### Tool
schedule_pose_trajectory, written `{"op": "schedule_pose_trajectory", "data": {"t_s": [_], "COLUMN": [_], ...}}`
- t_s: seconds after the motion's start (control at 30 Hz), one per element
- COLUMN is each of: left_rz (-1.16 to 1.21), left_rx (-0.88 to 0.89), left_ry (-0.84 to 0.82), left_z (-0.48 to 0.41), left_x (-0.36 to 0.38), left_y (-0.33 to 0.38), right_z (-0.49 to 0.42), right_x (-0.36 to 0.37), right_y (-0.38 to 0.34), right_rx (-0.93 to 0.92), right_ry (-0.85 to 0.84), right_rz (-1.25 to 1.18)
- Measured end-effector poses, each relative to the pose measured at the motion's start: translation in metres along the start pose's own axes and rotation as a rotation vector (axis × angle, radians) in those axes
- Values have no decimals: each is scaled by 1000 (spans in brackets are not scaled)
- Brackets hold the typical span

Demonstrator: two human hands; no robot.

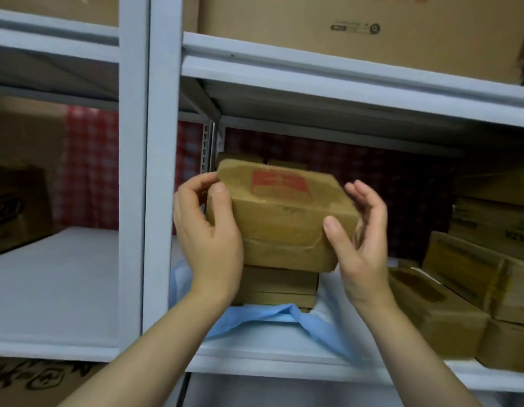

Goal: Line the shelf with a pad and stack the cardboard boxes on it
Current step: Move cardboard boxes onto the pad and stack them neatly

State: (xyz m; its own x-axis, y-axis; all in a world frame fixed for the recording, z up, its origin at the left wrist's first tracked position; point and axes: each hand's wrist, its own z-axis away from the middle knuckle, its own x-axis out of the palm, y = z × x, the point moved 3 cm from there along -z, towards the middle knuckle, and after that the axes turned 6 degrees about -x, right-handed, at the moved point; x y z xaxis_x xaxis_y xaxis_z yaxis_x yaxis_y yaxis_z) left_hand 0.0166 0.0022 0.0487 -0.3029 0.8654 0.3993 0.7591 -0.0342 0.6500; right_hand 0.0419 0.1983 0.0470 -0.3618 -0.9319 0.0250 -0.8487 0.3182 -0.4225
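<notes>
A brown cardboard box with a red printed label (279, 207) sits tilted on top of a stack of flat cardboard boxes (279, 284). The stack stands on a light blue pad (316, 321) spread over the white shelf (272, 368); the pad is rumpled at the front. My left hand (209, 230) grips the top box's left end, thumb on its front face. My right hand (359, 230) cups its right end, thumb on the front corner and fingers spread behind.
More cardboard boxes (466, 292) are piled at the right of the same shelf. A white upright post (160, 171) stands just left of my left hand. A large carton (357, 30) rests on the shelf above. The left bay (55, 286) holds a dark box at its far left.
</notes>
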Motion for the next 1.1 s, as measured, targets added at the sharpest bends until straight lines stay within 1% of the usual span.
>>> {"op": "schedule_pose_trajectory", "data": {"t_s": [0.1, 0.23, 0.37, 0.43, 0.5, 0.57, 0.67, 0.83, 0.97, 1.03, 1.1], "left_rz": [40, 15, -78, -158, -227, -255, -266, -335, -407, -506, -570], "left_rx": [32, -66, -95, -168, -291, -342, -324, -281, -289, -217, -82], "left_ry": [-27, -95, -157, -212, -258, -261, -254, -135, -112, -65, -31], "left_z": [-15, -46, -76, -89, -99, -101, -97, -94, -83, -75, -63], "left_x": [13, 35, 53, 59, 61, 59, 58, 59, 64, 67, 73], "left_y": [6, -8, -20, -29, -46, -62, -77, -86, -86, -79, -66], "right_z": [-23, -60, -92, -102, -106, -104, -101, -103, -98, -94, -89], "right_x": [-1, 3, 16, 23, 26, 25, 23, 26, 23, 20, 13], "right_y": [-4, 23, 58, 75, 90, 105, 118, 121, 123, 118, 113], "right_rx": [6, 91, 170, 219, 276, 328, 374, 357, 370, 357, 336], "right_ry": [-17, -56, -94, -109, -136, -139, -104, -81, -56, -50, -33], "right_rz": [18, 74, 106, 143, 212, 266, 311, 334, 333, 350, 386]}}
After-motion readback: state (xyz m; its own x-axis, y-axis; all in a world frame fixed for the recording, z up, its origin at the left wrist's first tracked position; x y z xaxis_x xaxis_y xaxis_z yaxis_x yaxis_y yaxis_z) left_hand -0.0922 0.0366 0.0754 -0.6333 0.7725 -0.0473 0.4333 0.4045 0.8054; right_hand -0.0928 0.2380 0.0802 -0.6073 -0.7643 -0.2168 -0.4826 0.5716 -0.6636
